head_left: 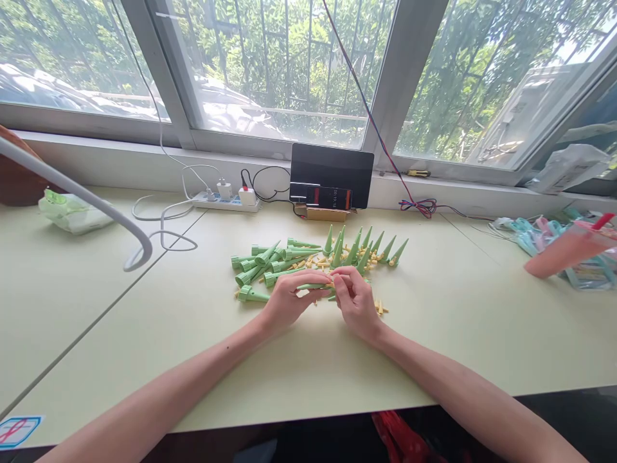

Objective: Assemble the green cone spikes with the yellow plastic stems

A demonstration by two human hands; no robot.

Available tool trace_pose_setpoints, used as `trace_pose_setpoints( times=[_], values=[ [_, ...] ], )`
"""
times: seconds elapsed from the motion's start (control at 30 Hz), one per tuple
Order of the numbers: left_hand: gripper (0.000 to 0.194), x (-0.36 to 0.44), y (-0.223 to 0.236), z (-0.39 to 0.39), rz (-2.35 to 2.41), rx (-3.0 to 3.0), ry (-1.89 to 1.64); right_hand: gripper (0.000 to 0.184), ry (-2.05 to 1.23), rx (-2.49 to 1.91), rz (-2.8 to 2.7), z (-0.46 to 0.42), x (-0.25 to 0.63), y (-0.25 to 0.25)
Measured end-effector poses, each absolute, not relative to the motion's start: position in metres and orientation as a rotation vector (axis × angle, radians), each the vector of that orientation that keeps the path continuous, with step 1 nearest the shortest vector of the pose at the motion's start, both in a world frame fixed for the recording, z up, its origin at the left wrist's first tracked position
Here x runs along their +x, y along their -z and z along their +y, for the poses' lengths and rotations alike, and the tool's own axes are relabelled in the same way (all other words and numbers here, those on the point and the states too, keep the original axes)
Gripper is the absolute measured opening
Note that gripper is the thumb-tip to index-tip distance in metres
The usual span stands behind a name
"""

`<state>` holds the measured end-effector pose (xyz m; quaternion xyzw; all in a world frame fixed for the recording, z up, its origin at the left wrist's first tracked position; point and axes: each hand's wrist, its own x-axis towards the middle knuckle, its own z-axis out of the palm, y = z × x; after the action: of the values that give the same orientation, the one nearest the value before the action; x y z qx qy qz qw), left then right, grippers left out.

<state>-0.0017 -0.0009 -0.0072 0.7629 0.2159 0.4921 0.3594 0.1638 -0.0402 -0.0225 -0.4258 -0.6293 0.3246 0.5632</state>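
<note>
My left hand (288, 298) is closed around a green plastic spike (311, 287) held lying sideways just above the pale green table (434, 334). My right hand (355, 296) pinches at the spike's right end, where a small yellow piece (330, 283) shows between the fingertips. Behind the hands lies a heap of green spikes (270, 262) on their sides, and several more stand upright (366, 249) to the right. Small yellow parts (380, 308) are scattered among them and beside my right wrist.
A dark tablet and a phone (331, 186) lean at the window sill. A white power strip (226, 200) with cables sits to their left, a white curved tube (96, 206) crosses the left side, and a pink cup (563, 252) lies among pastel items at right.
</note>
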Motion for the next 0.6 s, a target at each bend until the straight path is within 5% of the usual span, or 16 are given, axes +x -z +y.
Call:
trace_pose_setpoints(
  times=[0.6],
  values=[
    [0.007,-0.0004,0.0064,-0.0021,0.497,2.218,-1.432,0.02,-0.727,-1.02,-1.509,-0.0412,0.1623,0.0218]
  ],
)
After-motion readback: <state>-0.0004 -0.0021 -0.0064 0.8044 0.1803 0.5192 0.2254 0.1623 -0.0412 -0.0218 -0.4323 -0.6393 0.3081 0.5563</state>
